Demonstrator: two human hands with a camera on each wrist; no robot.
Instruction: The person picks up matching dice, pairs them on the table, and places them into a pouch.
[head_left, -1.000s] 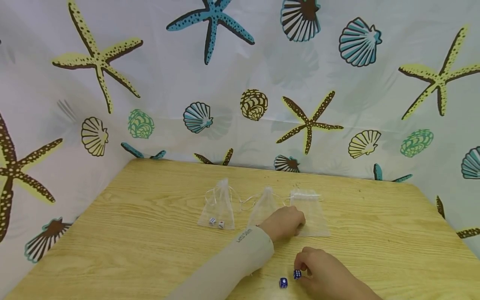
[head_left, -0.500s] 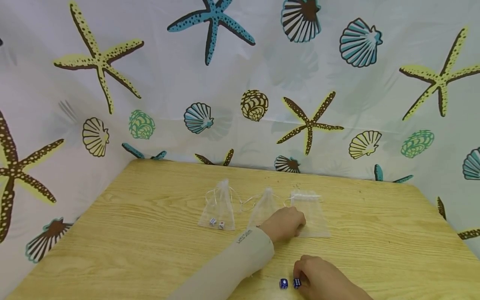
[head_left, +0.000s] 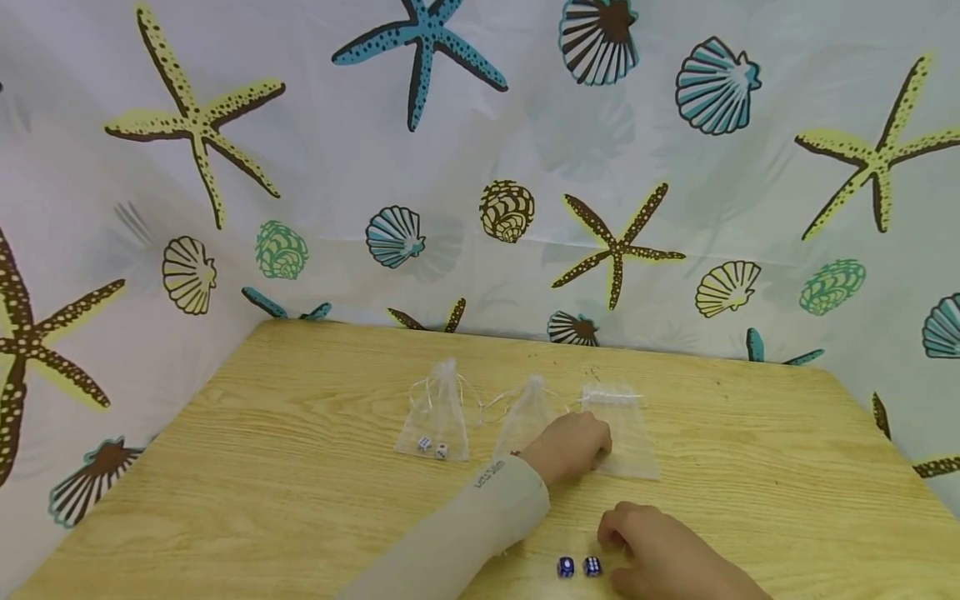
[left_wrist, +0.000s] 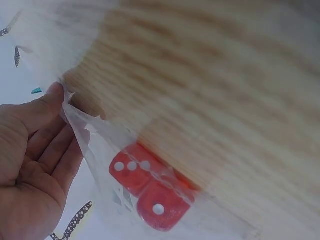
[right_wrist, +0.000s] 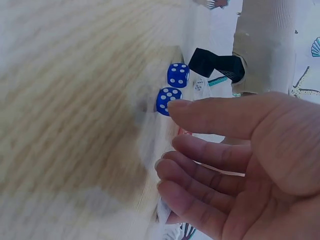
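Three sheer white drawstring bags lie across the table. My left hand (head_left: 568, 446) pinches the edge of the flat right bag (head_left: 633, 429) between thumb and fingers. Partly under that arm is the middle bag (head_left: 531, 408); two red dice (left_wrist: 162, 207) show inside sheer fabric in the left wrist view. Two white dice (head_left: 433, 447) sit in the left bag (head_left: 441, 408). Near the front, a blue die (head_left: 566, 567) and a second blue die (head_left: 592, 567) stand side by side on the wood. My right hand (head_left: 667, 546) is just right of them, fingers loosely bent and holding nothing.
The pale wooden table (head_left: 300, 483) reaches back to a white curtain (head_left: 480, 142) printed with starfish and shells. My left sleeve (head_left: 465, 533) crosses the table front, left of the blue dice. A black device (right_wrist: 215, 65) sits at the left wrist.
My right hand set the second blue die down beside the first, let go and drew back to the right. The left hand has stayed in place.
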